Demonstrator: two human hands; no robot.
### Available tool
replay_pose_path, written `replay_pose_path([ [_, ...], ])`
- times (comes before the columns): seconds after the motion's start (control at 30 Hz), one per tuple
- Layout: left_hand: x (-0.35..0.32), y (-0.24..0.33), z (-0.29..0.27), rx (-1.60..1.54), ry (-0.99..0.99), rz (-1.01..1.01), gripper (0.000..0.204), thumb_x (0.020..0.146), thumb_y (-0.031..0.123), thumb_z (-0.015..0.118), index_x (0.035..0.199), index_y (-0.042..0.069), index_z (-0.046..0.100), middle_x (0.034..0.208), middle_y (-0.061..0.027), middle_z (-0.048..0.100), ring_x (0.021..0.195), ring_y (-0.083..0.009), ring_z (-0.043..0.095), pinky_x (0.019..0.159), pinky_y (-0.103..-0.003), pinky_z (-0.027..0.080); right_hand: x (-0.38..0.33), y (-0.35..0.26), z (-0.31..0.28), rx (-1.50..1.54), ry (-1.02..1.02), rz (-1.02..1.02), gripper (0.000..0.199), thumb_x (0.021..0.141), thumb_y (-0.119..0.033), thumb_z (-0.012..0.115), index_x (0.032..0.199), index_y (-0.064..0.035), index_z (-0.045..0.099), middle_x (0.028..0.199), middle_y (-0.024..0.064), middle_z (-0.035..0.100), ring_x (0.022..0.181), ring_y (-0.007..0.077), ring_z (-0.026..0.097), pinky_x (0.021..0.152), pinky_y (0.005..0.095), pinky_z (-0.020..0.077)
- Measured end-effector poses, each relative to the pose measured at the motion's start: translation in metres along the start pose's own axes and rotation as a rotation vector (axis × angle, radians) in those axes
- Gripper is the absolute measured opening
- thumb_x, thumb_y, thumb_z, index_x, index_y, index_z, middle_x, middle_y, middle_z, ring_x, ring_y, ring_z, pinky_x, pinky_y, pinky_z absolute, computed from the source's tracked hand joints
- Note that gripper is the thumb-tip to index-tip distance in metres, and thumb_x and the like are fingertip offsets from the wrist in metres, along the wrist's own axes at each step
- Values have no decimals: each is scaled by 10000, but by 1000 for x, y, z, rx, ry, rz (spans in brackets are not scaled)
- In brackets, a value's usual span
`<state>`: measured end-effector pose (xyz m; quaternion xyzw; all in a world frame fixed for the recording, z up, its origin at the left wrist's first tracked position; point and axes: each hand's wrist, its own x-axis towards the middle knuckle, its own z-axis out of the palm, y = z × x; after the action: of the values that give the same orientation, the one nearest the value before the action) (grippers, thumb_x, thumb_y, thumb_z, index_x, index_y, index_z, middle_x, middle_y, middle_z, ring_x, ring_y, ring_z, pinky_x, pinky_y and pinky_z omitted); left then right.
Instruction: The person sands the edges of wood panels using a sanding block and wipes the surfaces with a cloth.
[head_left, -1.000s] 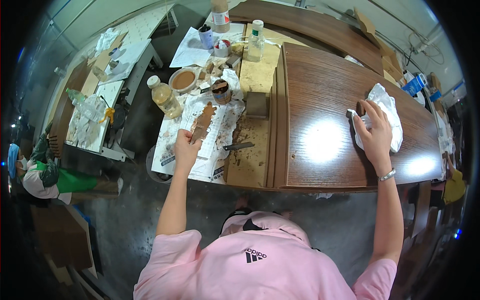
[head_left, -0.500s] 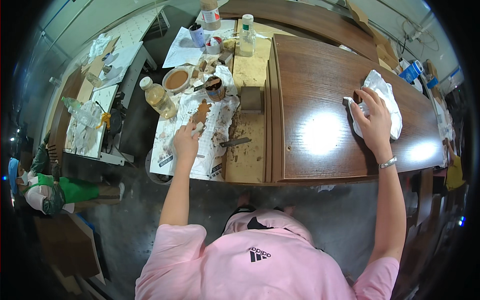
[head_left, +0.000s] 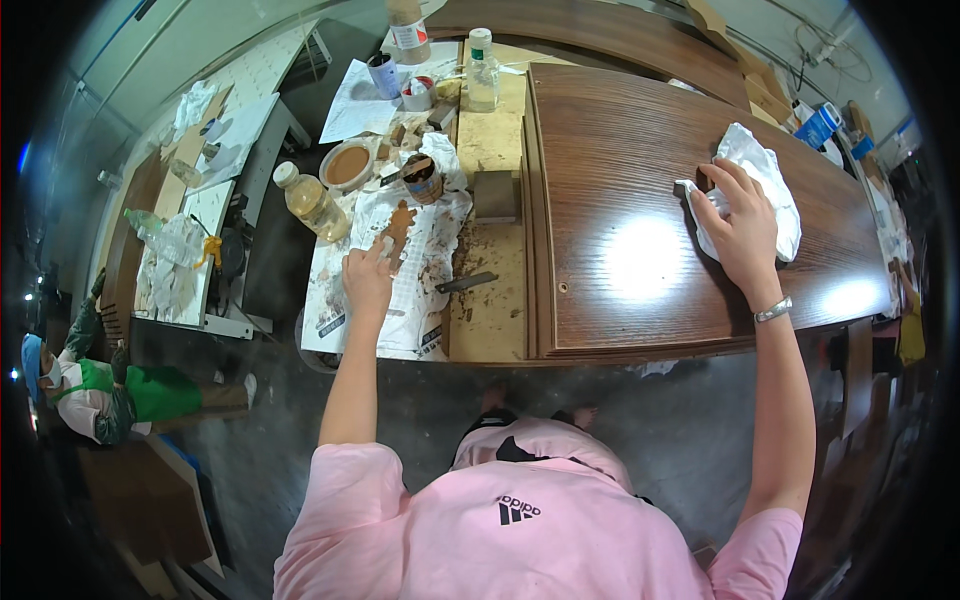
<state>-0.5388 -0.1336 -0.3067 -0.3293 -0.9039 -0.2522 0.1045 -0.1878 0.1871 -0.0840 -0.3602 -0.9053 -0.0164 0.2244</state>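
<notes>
My right hand (head_left: pixel 742 228) lies flat, fingers spread, on a crumpled white cloth (head_left: pixel 762 182) that sits on the dark brown glossy wooden panel (head_left: pixel 640 200); the palm presses the rag's left part against the wood rather than gripping it, and a silver bracelet (head_left: pixel 773 311) circles that wrist. My left hand (head_left: pixel 366 277) rests on the stained white paper sheet (head_left: pixel 410 300) to the left of the panel, fingers loosely curled, the fingertips touching a small brown-smeared piece (head_left: pixel 398 224) lying on the paper; whether I actually pinch it I cannot tell. Just beyond that piece stands a small open tin of brown stain (head_left: pixel 424 178), with a round shallow bowl of brown paste (head_left: pixel 347 165) and a clear plastic bottle of yellowish liquid (head_left: pixel 310 201) to its left. A dark-handled scraper (head_left: pixel 466 283) lies on the pale raw board (head_left: pixel 490 300) between the paper and the panel. Far off at the left edge, another person in a green top (head_left: pixel 110 395) is on the floor.
</notes>
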Motion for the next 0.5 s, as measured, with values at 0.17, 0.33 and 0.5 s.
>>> replay_pose_path([
  [0.17, 3, 5, -1, 27, -54, -24, 325, 804, 73, 700, 1129, 90, 689, 942, -151, 595, 953, -354, 565, 846, -454, 463, 0, 1, 1, -12, 7, -5, 449, 901, -419, 605, 1207, -97, 672, 1338, 84, 598, 1260, 284, 517, 1064, 427, 367],
  [0.33, 7, 4, -1, 76, -173, -61, 308, 815, 91, 699, 1120, 63, 673, 926, -171, 599, 965, -375, 578, 843, -463, 457, 0, 0, 0, -16, 0, 6, 457, 898, -423, 608, 1209, -95, 671, 1341, 85, 596, 1265, 285, 513, 1069, 426, 363],
  [0.5, 8, 3, 1, -41, 52, 39, 320, 807, 89, 709, 1124, 63, 672, 934, -174, 594, 961, -379, 574, 842, -461, 459, 0, 0, 1, -16, -4, 8, 454, 899, -418, 607, 1211, -94, 671, 1345, 81, 594, 1267, 281, 511, 1071, 423, 361],
])
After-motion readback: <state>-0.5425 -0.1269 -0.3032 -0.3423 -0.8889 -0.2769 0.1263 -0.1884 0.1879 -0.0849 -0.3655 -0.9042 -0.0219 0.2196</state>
